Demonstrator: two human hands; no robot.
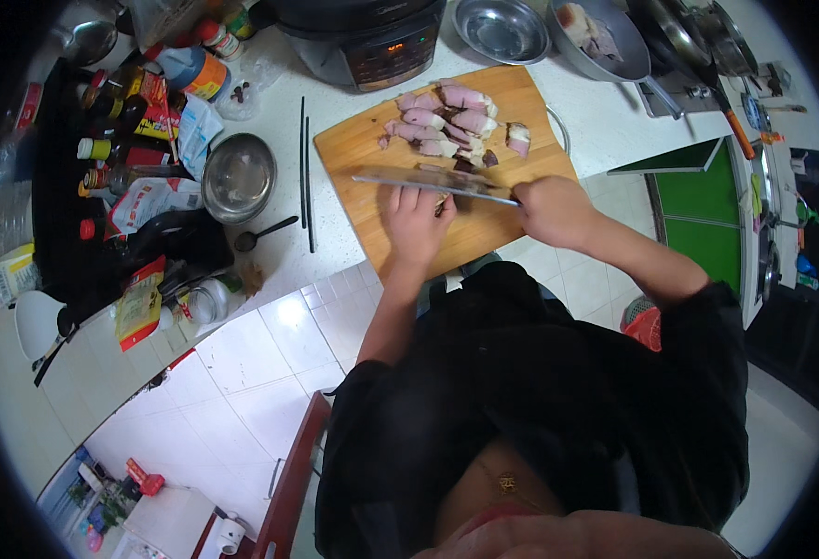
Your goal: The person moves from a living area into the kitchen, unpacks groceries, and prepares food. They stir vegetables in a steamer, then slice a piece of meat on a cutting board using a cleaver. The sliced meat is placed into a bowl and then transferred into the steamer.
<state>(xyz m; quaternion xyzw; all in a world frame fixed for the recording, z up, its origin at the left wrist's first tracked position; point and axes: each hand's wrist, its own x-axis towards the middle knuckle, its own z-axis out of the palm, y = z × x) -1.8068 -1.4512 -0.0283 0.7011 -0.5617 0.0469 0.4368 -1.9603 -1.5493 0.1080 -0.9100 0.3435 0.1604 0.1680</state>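
Observation:
A wooden cutting board (343, 150) lies on the white counter in front of me, its near edge reaching past the counter's edge. My right hand (556, 209) grips the handle of a kitchen cleaver (437, 183), whose blade stretches leftwards across the board. Close against the blade's near side, my left hand (417, 222) presses down on a piece of meat (441, 204), mostly hidden by fingers. Beyond the blade lie several chunks of pale pink cooked meat (444, 122) in a loose pile. One chunk (518, 140) sits apart to the right.
A black multicooker (360, 49) with a lit display stands behind the board. Right of it are a steel bowl (501, 31) and a pan (601, 42) holding larger meat pieces. Leftward lie black chopsticks (306, 175), another steel bowl (239, 178), a black spoon (266, 233) and several sauce bottles (130, 150).

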